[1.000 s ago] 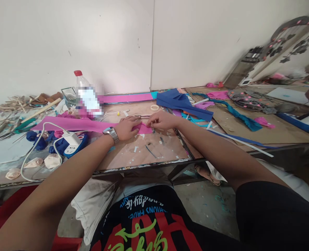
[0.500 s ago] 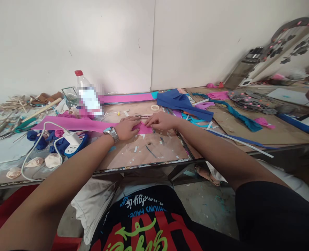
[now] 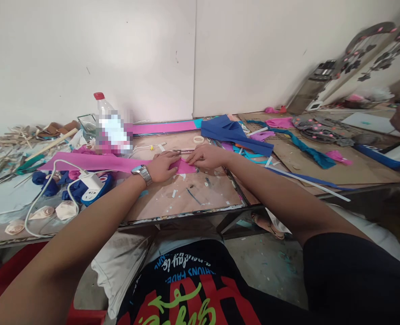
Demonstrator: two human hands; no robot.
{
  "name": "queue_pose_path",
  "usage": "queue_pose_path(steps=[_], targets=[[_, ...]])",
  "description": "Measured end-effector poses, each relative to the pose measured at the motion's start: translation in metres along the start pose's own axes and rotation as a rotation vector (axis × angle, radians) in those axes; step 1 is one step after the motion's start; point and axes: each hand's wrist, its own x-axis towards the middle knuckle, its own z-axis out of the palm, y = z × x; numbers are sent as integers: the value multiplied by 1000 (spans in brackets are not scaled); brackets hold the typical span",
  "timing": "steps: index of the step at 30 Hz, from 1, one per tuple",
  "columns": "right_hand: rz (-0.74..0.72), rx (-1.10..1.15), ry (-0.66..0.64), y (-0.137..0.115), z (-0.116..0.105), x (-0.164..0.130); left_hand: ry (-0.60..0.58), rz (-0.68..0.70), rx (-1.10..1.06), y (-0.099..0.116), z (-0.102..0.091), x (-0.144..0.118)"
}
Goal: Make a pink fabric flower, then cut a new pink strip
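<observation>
Hands both flat on the long pink foam strip (image 3: 94, 161): left hand (image 3: 163, 165) pins it, right hand (image 3: 206, 155) pinches the right end, so I'd keep that edge lined up.

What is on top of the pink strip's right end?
Both hands press on the pink strip: left hand, right hand. Whatever lies beneath their fingers is hidden.

Illumination is bright, even and diffuse; its source is outside the view. Shadows on the worktop (image 3: 186, 198) are faint. The white wall (image 3: 85, 54) shows no glare. Wide-angle distortion bends lines near the edges. The bottle label (image 3: 113, 131) is pixelated; far-right objects are soft.
</observation>
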Motion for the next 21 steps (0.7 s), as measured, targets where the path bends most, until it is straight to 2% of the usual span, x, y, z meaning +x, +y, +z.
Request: queue_pose_path(steps=[11,21], targets=[[-53,-45,16,3,2,1,3,7,16,-2,2,0],[-50,4,33,6,3,1,7,34,-6,1,0,-2]])
